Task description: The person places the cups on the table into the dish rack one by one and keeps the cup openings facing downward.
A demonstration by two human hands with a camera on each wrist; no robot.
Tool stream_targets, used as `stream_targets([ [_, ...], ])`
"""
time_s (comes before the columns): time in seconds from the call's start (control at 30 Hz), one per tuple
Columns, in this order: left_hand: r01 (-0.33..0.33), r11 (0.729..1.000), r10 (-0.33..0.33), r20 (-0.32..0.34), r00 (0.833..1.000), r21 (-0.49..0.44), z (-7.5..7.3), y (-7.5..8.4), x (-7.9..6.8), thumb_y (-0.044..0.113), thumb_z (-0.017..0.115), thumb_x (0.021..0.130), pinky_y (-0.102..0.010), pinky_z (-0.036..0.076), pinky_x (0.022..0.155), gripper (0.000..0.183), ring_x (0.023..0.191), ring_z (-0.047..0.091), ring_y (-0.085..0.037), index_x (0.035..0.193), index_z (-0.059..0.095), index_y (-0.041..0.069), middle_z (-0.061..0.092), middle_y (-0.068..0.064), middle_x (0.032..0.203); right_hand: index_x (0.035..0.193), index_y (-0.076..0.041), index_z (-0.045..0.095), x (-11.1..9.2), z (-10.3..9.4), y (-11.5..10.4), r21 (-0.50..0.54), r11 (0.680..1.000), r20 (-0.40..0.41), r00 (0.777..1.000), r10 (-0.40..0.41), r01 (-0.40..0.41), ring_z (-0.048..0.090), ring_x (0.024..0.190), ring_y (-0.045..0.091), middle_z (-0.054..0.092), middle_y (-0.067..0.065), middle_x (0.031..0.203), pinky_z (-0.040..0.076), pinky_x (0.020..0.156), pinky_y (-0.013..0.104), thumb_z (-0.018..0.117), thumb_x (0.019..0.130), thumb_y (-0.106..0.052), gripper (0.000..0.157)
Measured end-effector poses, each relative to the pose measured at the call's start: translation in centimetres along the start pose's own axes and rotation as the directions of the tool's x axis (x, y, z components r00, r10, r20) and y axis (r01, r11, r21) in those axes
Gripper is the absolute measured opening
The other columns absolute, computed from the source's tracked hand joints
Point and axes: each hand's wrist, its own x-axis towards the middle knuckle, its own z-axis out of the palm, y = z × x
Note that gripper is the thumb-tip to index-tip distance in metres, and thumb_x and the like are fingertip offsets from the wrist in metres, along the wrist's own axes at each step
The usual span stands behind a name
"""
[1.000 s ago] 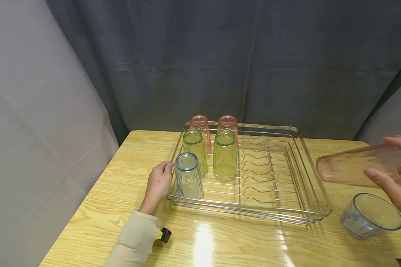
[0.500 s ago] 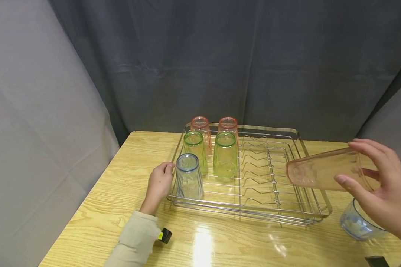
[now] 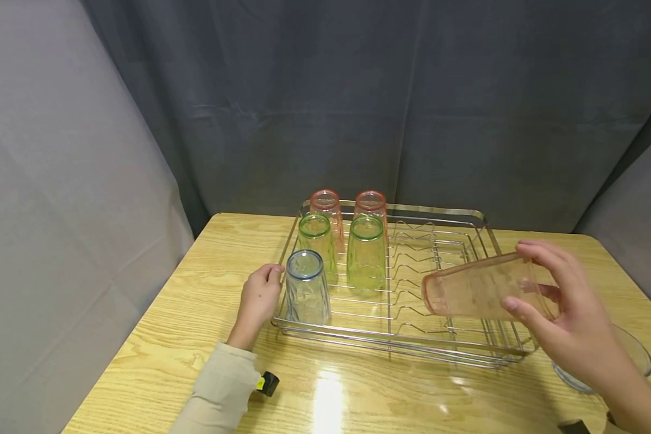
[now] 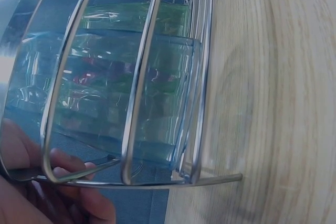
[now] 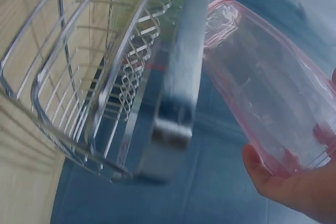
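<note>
My right hand grips a pink glass near its rim. The glass is tilted almost flat, its base pointing left, over the right part of a wire dish rack. At the rack's left side my left hand holds the rail, its fingers curled about the wire in the left wrist view. Right beside it a blue glass stands upside down in the rack's front left corner. Behind that are two upside-down green glasses and two pink-rimmed glasses.
A clear bluish glass bowl sits on the wooden table right of the rack, partly hidden behind my right hand and forearm. A dark curtain hangs behind the table. The rack's raised metal rim lies close to the right hand's glass.
My right hand has carried the pink glass leftward from the right edge to above the rack, now partly covering the bowl. The left hand has stayed on the rail.
</note>
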Motion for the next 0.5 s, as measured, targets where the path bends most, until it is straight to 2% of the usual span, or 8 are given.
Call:
stream_targets([
  [0.2,0.006,1.000,-0.006,0.001,1.000,-0.008,0.0,0.0,-0.1,0.023,0.041,0.104,-0.026,0.037,0.053,0.037,0.059,0.044,-0.013,0.124,0.066,0.003,0.062,-0.012,0.083,0.141,0.005,0.046,0.2,1.1,-0.1,0.032,0.999,0.017,1.000,-0.009,0.008,0.042,0.131,0.002,0.043,-0.006,0.145,0.043,0.092,0.001,0.072,0.073,0.022,0.075],
  [0.33,0.008,1.000,-0.008,0.002,1.000,-0.009,-0.1,0.0,-0.1,0.023,0.041,0.104,-0.026,0.037,0.053,0.037,0.058,0.044,-0.013,0.124,0.066,0.004,0.061,-0.009,0.080,0.140,0.007,0.046,0.3,1.4,0.0,0.045,0.999,0.018,1.000,-0.014,0.013,0.042,0.130,0.003,0.043,-0.006,0.145,0.044,0.091,0.001,0.072,0.072,0.022,0.074],
  [0.5,0.016,1.000,-0.016,0.033,0.999,0.016,-0.4,0.0,0.0,0.026,0.041,0.105,-0.025,0.038,0.053,0.038,0.058,0.046,-0.013,0.126,0.065,0.005,0.060,-0.007,0.079,0.140,0.007,0.046,0.3,1.6,0.1,0.053,0.999,0.015,1.000,0.005,-0.006,0.042,0.130,0.002,0.043,-0.007,0.144,0.043,0.091,0.001,0.071,0.073,0.022,0.073],
])
